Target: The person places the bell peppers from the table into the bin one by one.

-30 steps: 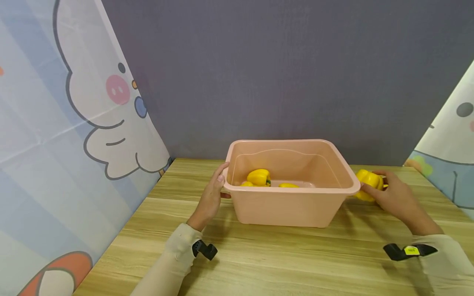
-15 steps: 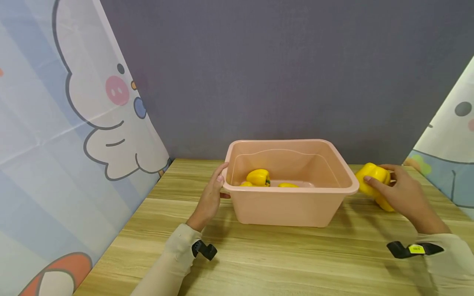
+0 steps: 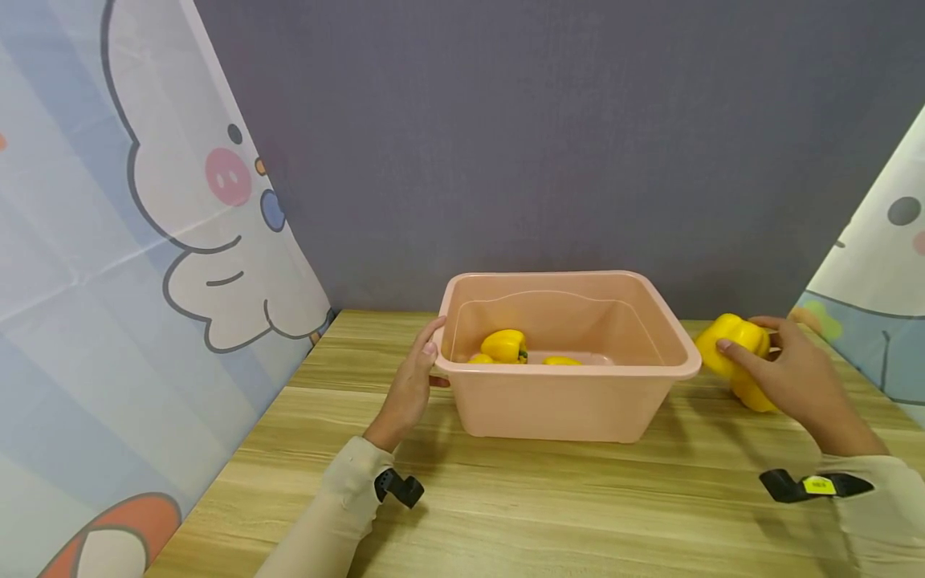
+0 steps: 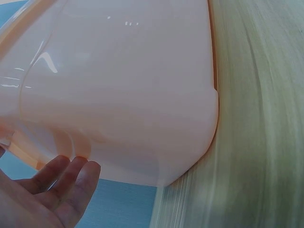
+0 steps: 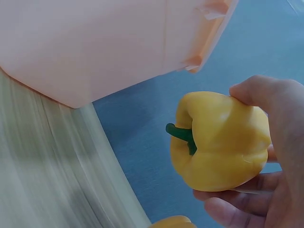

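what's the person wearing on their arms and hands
Both hands are bare, no gloves. Each arm has a long cream sleeve. A black clip-like mount sits at the left cuff; a black strap with a small yellow tag sits at the right cuff.

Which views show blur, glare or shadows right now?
Head view: sharp, soft even light, faint shadows on the table under the pink tub. Left wrist: glare streaks on the tub wall, wood grain smeared, left hand soft. Right wrist: yellow pepper sharp in the right hand, table smeared.
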`<move>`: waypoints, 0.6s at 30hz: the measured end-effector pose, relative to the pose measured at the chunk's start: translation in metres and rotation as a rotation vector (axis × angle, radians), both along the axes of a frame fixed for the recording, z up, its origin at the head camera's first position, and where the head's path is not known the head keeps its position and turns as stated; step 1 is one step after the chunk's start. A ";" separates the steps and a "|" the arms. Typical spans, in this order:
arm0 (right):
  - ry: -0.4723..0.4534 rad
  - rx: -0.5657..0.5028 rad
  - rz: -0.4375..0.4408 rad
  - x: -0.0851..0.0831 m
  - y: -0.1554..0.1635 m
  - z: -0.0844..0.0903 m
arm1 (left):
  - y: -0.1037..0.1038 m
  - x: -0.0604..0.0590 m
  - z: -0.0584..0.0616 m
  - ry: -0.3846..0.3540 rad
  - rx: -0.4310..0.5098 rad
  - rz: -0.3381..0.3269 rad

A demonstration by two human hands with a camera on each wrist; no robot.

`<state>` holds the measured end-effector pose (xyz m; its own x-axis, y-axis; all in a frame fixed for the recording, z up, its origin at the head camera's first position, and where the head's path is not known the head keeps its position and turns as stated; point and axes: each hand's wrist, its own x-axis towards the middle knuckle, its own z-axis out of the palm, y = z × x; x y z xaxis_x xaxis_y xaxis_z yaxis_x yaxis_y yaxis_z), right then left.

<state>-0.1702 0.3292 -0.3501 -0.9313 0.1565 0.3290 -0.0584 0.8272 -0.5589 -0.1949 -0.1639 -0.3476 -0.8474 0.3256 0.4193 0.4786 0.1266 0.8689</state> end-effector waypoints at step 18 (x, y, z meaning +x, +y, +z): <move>0.008 -0.011 -0.040 0.005 -0.003 0.009 | 0.001 0.000 -0.001 -0.009 0.033 -0.023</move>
<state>-0.1648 0.3263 -0.3415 -0.9215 0.1975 0.3344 -0.0295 0.8229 -0.5674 -0.1950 -0.1632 -0.3487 -0.8436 0.3312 0.4227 0.4733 0.0866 0.8766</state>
